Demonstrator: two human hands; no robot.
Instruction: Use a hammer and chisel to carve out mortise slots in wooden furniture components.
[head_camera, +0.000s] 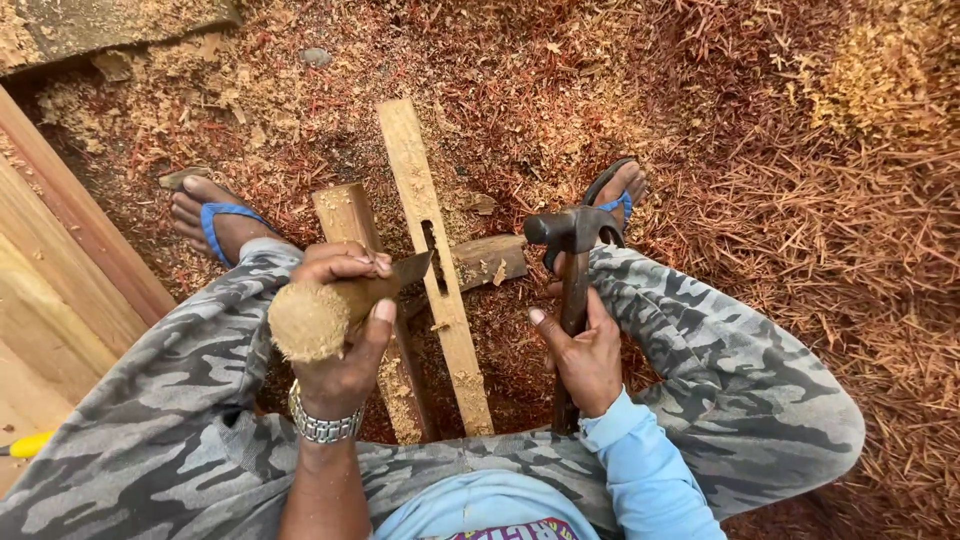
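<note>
My left hand (345, 340) grips a chisel (340, 305) with a worn, mushroomed wooden handle. Its metal blade (412, 268) points at a narrow slot (432, 258) cut in a long pale wooden slat (440, 290). The slat lies across two darker wood blocks on the ground between my knees. My right hand (585, 360) holds a claw hammer (572, 235) by its wooden handle, head raised to the right of the slat. A metal watch sits on my left wrist.
Wood shavings and sawdust (760, 170) cover the ground. My feet in blue flip-flops (215, 220) rest on either side of the work. Wide planks (50, 270) lie at the left, with a yellow object (25, 445) at the left edge.
</note>
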